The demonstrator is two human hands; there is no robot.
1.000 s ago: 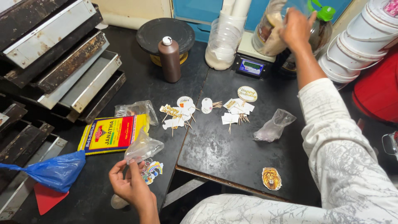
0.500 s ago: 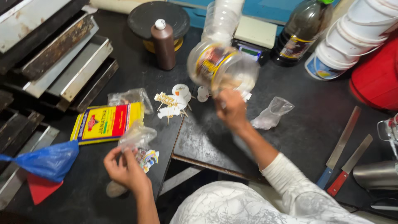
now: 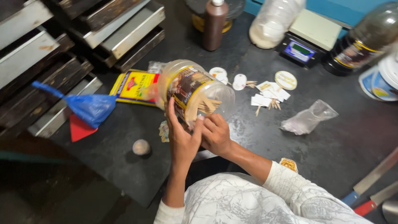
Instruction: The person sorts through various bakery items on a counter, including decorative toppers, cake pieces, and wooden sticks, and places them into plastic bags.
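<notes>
2 hands' fingers [image 3: 198, 124] around plastic jar [image 3: 194, 91]

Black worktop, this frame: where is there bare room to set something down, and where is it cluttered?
Bare worktop lies between the crumpled clear bag and the knives at the right edge. Another free patch lies below the small round ball. It is crowded around the paper tags by the scale, and where both hands hold the plastic jar.
</notes>
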